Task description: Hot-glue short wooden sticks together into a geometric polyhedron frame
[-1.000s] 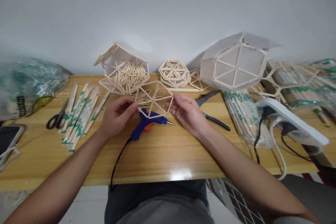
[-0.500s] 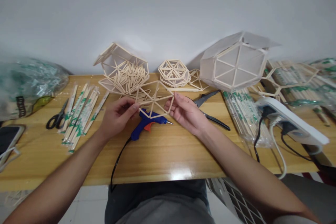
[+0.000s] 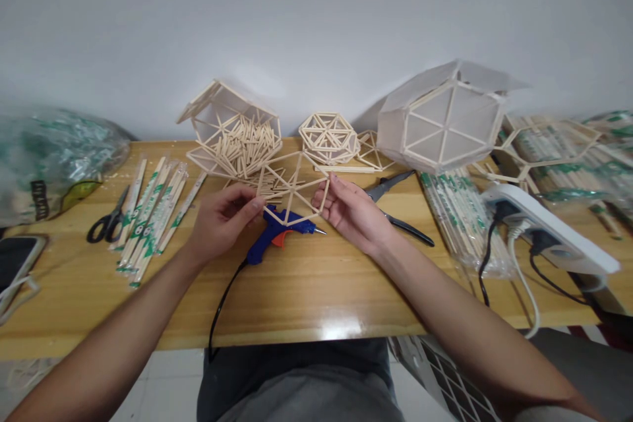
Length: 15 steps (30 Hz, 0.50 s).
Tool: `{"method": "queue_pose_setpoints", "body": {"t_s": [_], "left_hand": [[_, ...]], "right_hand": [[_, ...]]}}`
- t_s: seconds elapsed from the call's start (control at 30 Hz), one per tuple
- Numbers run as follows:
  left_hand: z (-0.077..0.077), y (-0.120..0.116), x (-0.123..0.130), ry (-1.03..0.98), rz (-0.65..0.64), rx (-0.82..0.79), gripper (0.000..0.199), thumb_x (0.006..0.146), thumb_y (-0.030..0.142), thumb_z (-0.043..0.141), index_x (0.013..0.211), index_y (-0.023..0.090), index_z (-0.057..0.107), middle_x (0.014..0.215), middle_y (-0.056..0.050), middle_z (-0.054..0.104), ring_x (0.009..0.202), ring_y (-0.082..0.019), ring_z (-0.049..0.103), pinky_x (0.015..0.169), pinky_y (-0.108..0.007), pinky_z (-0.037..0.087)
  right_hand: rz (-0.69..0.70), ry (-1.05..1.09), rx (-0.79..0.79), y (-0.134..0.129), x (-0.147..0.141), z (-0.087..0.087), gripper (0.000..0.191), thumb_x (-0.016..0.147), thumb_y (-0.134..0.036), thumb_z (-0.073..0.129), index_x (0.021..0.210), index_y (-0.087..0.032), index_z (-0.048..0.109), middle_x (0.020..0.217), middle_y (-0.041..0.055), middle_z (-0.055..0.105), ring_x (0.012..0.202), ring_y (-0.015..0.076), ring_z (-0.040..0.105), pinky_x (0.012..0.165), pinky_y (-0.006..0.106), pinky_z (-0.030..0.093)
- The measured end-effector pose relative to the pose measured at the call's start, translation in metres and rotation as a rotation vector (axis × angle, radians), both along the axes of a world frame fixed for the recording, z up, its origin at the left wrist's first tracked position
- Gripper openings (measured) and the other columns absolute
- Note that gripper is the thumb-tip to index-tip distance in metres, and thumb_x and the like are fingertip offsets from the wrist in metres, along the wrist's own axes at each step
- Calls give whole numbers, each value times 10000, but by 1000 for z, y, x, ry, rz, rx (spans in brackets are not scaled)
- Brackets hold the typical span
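A hexagonal wooden stick frame [image 3: 293, 188] with spokes meeting at its centre is held up between both hands, tilted. My left hand [image 3: 225, 216] pinches its left corner between thumb and fingers. At the right corner, my right hand [image 3: 350, 211] grips the same frame. Below and partly behind it, a blue glue gun [image 3: 270, 235] with an orange trigger lies on the table, its nozzle pointing right. Loose short sticks [image 3: 271, 183] lie behind the frame. Farther back stands an open stick-and-paper shell [image 3: 217, 112] filled with cut sticks [image 3: 244, 143].
Scissors [image 3: 109, 219] and wrapped chopsticks [image 3: 153, 217] lie left on the wooden table [image 3: 297, 303]. Black cutters [image 3: 395, 204], a papered polyhedron [image 3: 448, 122], chopstick packs [image 3: 462, 217] and a power strip [image 3: 554, 227] are right. A small stick ball [image 3: 329, 138] stands at the back.
The held frame has shifted very slightly to the right with both hands, which keep their grip. Nothing else has visibly moved.
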<state>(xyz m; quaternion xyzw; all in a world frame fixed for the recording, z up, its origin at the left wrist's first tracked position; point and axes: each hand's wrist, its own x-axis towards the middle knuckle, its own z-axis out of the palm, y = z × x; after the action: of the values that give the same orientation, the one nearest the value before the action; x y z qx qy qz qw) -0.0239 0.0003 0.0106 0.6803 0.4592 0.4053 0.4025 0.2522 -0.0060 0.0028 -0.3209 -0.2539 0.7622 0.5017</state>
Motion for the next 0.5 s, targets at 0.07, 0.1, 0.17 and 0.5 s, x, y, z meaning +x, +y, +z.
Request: {"method": "queue_pose_setpoints", "body": {"t_s": [0.07, 0.1, 0.17, 0.5], "left_hand": [[0, 0, 0, -4, -5, 6, 232, 1027, 398, 761, 898, 206, 761, 766, 0, 717, 677, -145, 638, 615, -261, 500], [0, 1, 0, -9, -8, 8, 228, 1029, 390, 759, 894, 206, 758, 761, 2, 712, 673, -143, 635, 615, -262, 500], [-1, 2, -1, -23, -15, 9, 220, 1028, 379, 759, 890, 208, 753, 754, 7, 704, 665, -141, 630, 614, -264, 502], [-4, 4, -1, -41, 0, 20, 216, 1027, 372, 760, 883, 212, 746, 717, 10, 680, 612, -135, 599, 556, -258, 485]], "right_hand": [[2, 13, 3, 0, 0, 1, 356, 852, -527, 1007, 915, -235, 812, 861, -12, 843, 820, 121, 798, 807, 201, 667], [4, 19, 2, 0, 0, 1, 357, 850, -522, 1009, 915, -232, 811, 858, -11, 841, 820, 121, 798, 805, 201, 667], [10, 25, -4, -1, 0, 1, 355, 858, -517, 1005, 917, -227, 809, 854, -9, 837, 807, 120, 792, 796, 203, 666], [9, 25, -1, -2, 0, -2, 352, 858, -516, 1005, 904, -233, 802, 867, -10, 838, 823, 126, 799, 801, 213, 677]]}}
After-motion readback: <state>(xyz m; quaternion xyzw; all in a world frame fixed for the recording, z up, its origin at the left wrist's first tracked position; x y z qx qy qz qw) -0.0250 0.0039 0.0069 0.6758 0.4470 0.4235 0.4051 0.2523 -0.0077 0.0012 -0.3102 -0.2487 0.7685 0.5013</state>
